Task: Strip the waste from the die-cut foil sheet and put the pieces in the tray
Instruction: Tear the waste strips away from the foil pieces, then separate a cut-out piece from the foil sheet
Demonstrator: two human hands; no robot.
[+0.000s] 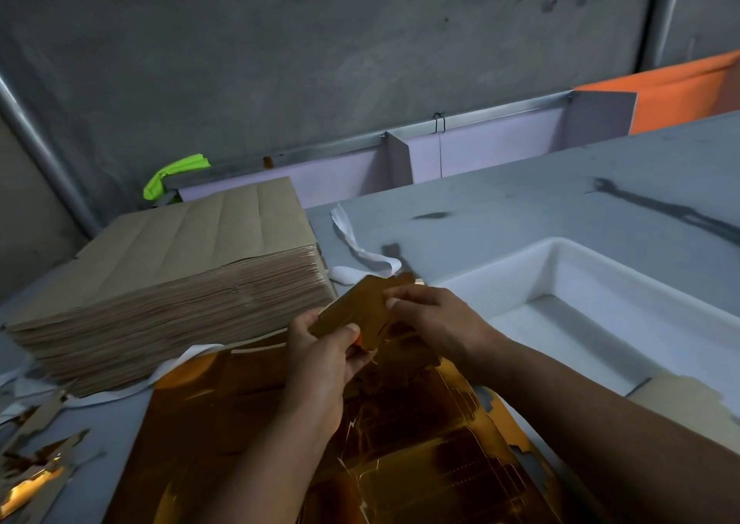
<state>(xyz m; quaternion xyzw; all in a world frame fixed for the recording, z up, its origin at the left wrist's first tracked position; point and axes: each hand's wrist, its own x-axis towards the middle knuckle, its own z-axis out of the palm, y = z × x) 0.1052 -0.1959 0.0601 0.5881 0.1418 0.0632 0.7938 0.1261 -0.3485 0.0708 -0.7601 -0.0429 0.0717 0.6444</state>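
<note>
Work looks early: the foil sheet (420, 463) lies at the table's (560, 187) near edge with many die-cut shapes unstripped, scraps (36, 467) litter the near left corner, and the white tray (560, 259) at the right edge looks mostly bare. Just above the sheet, the left hand (324, 347) pinches the near end of a gold piece (356, 307) while the right hand (432, 315) grips its far edge.
</note>
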